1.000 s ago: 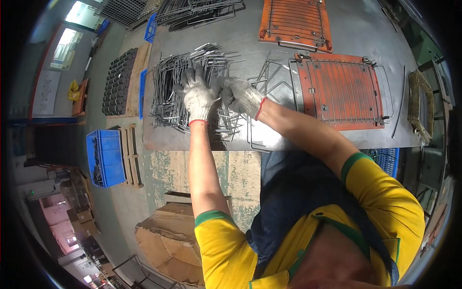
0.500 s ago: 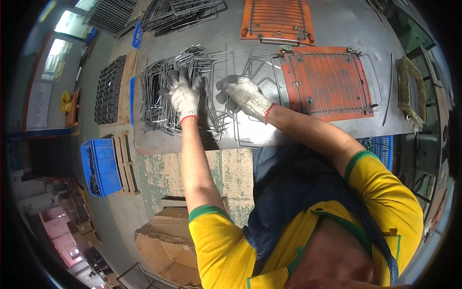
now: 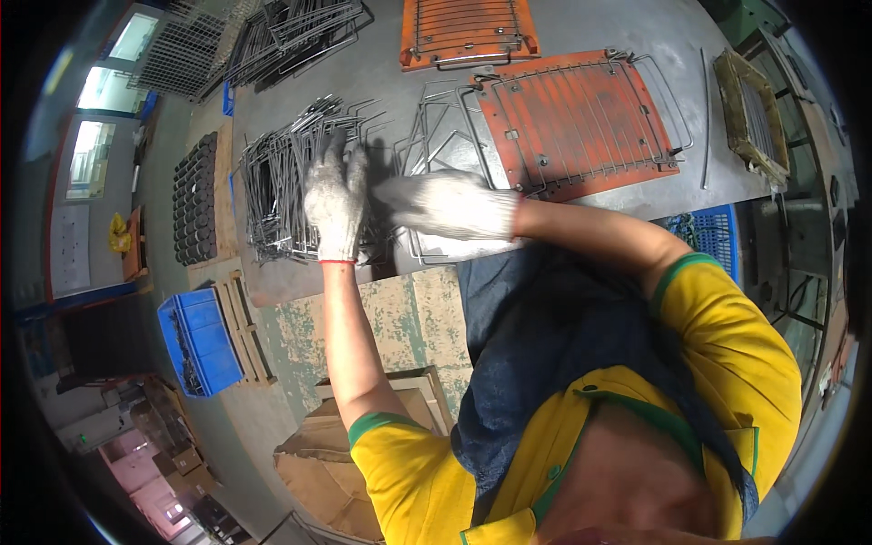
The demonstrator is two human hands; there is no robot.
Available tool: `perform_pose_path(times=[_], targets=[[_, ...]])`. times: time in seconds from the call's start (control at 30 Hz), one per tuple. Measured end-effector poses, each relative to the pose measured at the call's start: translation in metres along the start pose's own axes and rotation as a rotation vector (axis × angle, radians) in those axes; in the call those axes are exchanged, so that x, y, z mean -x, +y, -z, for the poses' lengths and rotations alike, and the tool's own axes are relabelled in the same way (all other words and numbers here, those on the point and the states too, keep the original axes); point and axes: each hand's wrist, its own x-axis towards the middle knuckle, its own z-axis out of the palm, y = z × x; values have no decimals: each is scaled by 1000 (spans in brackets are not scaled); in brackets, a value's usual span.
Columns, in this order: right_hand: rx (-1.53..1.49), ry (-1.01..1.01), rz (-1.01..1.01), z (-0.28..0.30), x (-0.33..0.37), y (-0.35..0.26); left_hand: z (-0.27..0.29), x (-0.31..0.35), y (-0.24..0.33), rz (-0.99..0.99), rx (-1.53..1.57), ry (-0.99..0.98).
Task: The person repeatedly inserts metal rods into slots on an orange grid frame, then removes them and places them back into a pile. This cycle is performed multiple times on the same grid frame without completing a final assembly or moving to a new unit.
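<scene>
A heap of bent metal wire rods point(image 3: 286, 186) lies on the left part of the metal table. My left hand point(image 3: 334, 204), in a white knit glove with grey fingers, rests on the right side of this heap, fingers stretched out. Just beside it is my right hand point(image 3: 450, 204), gloved the same way. It points left toward the heap, and its fingers are smeared by motion, so what they hold, if anything, cannot be made out. Several loose wire frames point(image 3: 445, 136) lie beyond my right hand. An orange plate fixture point(image 3: 577, 127) with a wire rack on it sits to their right.
A second orange fixture point(image 3: 468, 32) stands farther back. More wire frames point(image 3: 295, 41) are piled at the far left. At the table's right are a long rod point(image 3: 706, 118) and a worn tray point(image 3: 749, 118). A blue bin point(image 3: 200, 341) stands on the floor.
The view has shifted, so the fixtures appear farther up and left. My right hand has moved left, closer to my left hand and the heap. My left hand stays on the heap.
</scene>
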Motion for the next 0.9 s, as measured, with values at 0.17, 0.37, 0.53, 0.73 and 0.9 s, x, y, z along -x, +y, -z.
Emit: perform_pose_path(times=[0.17,0.37,0.53,0.73,0.9], targets=[[189,-63,-169,59,75,1,-45,23,53,-471,-205,-185],[511,-168,-154,72,151,12,-72,26,24,-307,-556,-220],[69,-47,-407,83,200,2,-54,23,54,-293,-371,-31],[155,120,-498,107,238,9,-92,0,100,177,125,-465],[257,270,-617,132,282,30,-88,22,130,660,1052,-836]])
